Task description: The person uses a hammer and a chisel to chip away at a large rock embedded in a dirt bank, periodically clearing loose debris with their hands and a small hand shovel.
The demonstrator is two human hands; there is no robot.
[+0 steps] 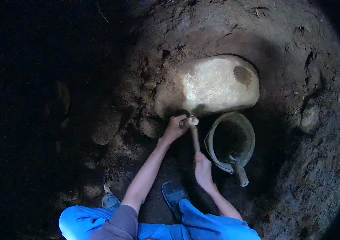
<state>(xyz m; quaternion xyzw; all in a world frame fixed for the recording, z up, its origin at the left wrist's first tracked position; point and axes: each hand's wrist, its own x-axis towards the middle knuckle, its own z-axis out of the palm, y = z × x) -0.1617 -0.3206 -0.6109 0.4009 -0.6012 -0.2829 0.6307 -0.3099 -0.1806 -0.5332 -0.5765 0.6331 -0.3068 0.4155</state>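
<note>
I have the right hand (204, 170) wrapped around the pale, straight handle of a hammer (195, 138), its blunt, light head right beside the left hand (174, 130), whose fingers curl around a round-ended tool (181, 124) too shadowed for me to identify. Just beyond both hands I see a boulder (218, 86), long, smooth and rounded, bedded in brown earth (282, 36), cream-white across the middle, soil-brown toward its left end and marked by a dark patch (242, 76) at upper right. A worn, greyish bucket (252, 138) sits right of the hammer.
</note>
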